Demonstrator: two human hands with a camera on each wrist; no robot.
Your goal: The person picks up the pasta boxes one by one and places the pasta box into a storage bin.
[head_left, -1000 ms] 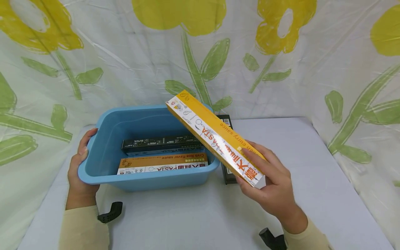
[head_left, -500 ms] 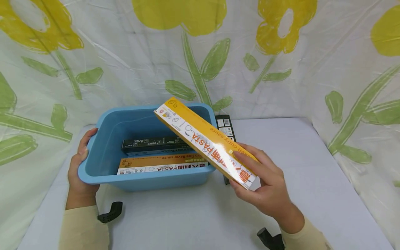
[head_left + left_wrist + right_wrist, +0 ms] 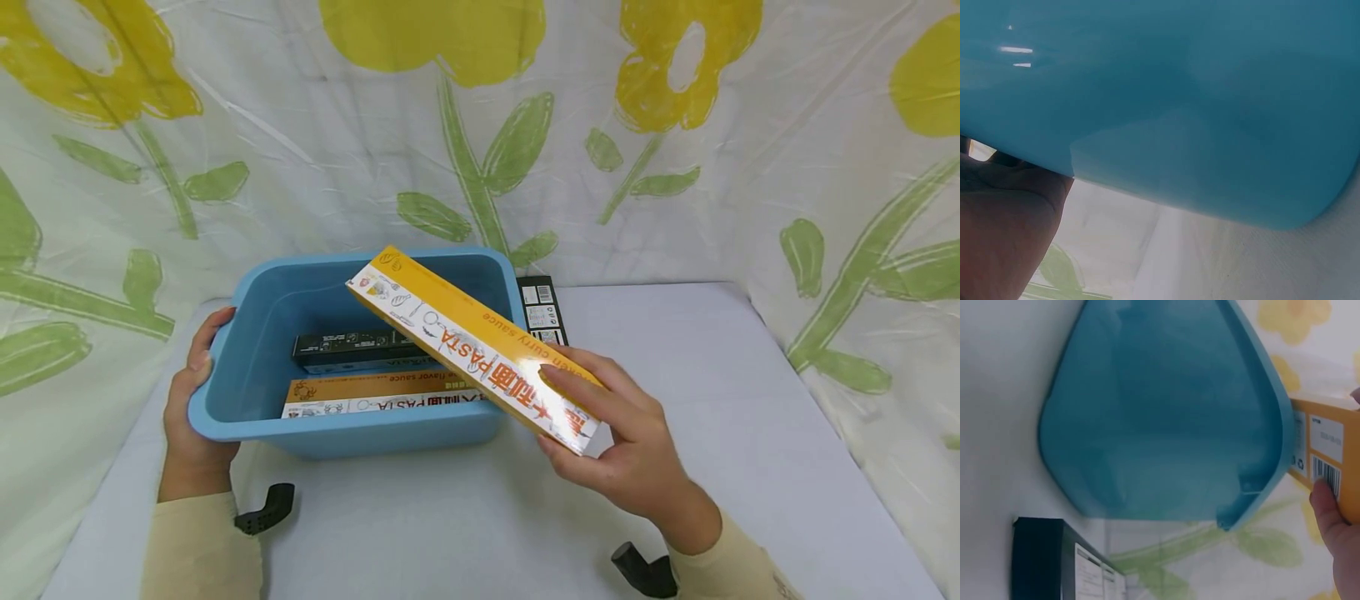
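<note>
My left hand [image 3: 197, 392] grips the left rim of a blue plastic basin [image 3: 390, 437], fingers over the edge. The left wrist view shows the basin's outer wall [image 3: 1197, 112] with part of the hand [image 3: 1010, 225] below. In my right hand [image 3: 622, 433] is a yellow-and-white pasta box [image 3: 480, 350], pinched at its near end and slanting over the basin's right rim. Inside the basin lie a black box [image 3: 352, 350] and an orange-and-white pasta box [image 3: 375, 396], both partly covered by the held box. The right wrist view shows a thumb [image 3: 1329, 519] against the yellow box's barcode side [image 3: 1341, 462].
Another black box [image 3: 542, 308] lies on the table just right of the basin, partly hidden by the held box. A white cloth [image 3: 750, 400] covers the table. Behind hangs a white curtain [image 3: 570, 183] printed with yellow flowers.
My right hand has moved left and slightly down with the yellow pasta box, bringing its far end further over the basin. The left hand and basin have stayed put.
</note>
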